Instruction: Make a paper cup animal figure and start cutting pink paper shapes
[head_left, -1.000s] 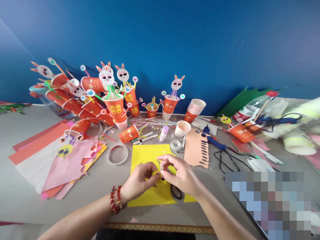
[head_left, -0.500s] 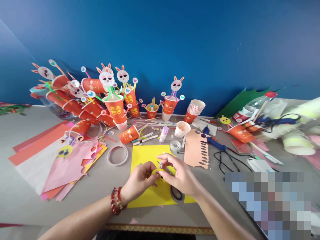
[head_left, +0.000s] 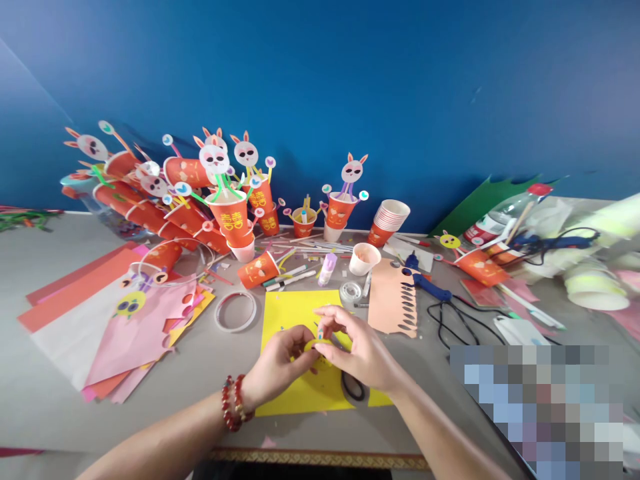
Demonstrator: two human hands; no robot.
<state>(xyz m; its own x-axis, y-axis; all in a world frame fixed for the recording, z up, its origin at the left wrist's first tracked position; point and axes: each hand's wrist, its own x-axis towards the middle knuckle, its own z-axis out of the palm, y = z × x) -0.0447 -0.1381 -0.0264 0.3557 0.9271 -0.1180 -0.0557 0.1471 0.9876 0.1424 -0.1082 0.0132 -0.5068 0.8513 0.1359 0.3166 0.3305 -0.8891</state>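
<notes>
The left hand (head_left: pixel 281 360) pinches a small yellow circle (head_left: pixel 317 346) between thumb and fingers. It holds the circle just above the yellow sheet (head_left: pixel 290 313), near the middle of the sheet. A red bead bracelet (head_left: pixel 233 400) sits on the left wrist, just off the sheet's near left corner.

The right hand (head_left: pixel 359 352) is over the right side of the yellow sheet. Its fingertips (head_left: pixel 323 328) are bent in and touch the top edge of the circle. Something tiny may be between them, but it is too small to tell, and I cannot tell if this hand grips the circle or only touches it.

Black scissors (head_left: pixel 353 387) lie on the yellow sheet, partly under the right hand. A roll of clear tape (head_left: pixel 351 291) lies just past the far right corner of the sheet. A peach paper with a cut edge (head_left: pixel 393 303) lies just right of the sheet, and a blue glue gun (head_left: pixel 426 284) lies farther right. A thin white ring (head_left: pixel 235 311) lies just left of the sheet, and pink papers (head_left: pixel 135 330) lie farther left. A glue stick (head_left: pixel 327 268) and a white cup (head_left: pixel 364 258) are behind the sheet. Orange cups with bunny faces (head_left: pixel 233 217) stand well behind it, by the blue wall.
</notes>
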